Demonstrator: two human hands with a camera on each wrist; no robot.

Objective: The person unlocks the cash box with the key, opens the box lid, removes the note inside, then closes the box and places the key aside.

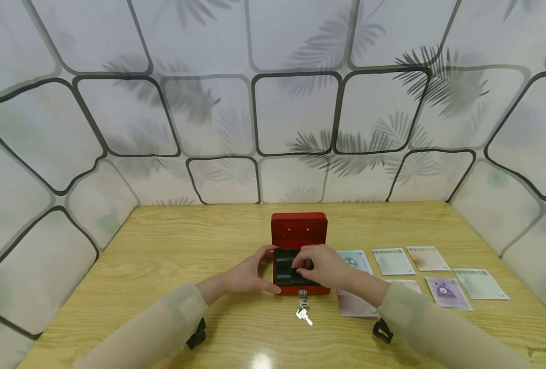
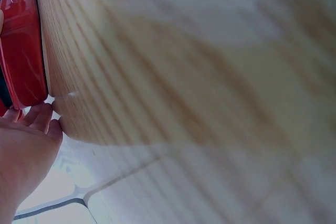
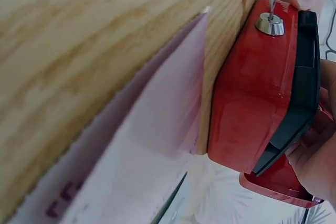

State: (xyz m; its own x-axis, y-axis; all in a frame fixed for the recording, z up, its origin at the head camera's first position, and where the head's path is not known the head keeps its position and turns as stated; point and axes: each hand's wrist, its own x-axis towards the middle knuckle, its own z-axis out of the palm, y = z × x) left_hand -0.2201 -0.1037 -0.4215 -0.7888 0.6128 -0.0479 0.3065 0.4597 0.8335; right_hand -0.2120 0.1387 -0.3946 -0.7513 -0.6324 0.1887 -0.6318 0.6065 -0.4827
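Note:
A small red cash box (image 1: 305, 290) stands on the table with its lid (image 1: 299, 230) raised at the back. Inside it sits a black tray (image 1: 283, 266), whose edge shows above the box wall in the right wrist view. My left hand (image 1: 249, 269) grips the box's left side, thumb at the front corner and fingers toward the rear. Over the tray, my right hand (image 1: 325, 266) has its fingers curled and pinches the tray's middle part; the palm hides the tray's right side. Keys (image 1: 304, 315) hang from the lock (image 3: 270, 23) on the front wall.
Several cartoon-printed paper notes, among them a purple note (image 1: 448, 293) and a pale green note (image 1: 392, 261), lie to the right of the box. A pink note (image 3: 163, 108) lies close beside the box wall. A patterned curtain (image 1: 296, 113) surrounds the wooden table (image 1: 199, 225).

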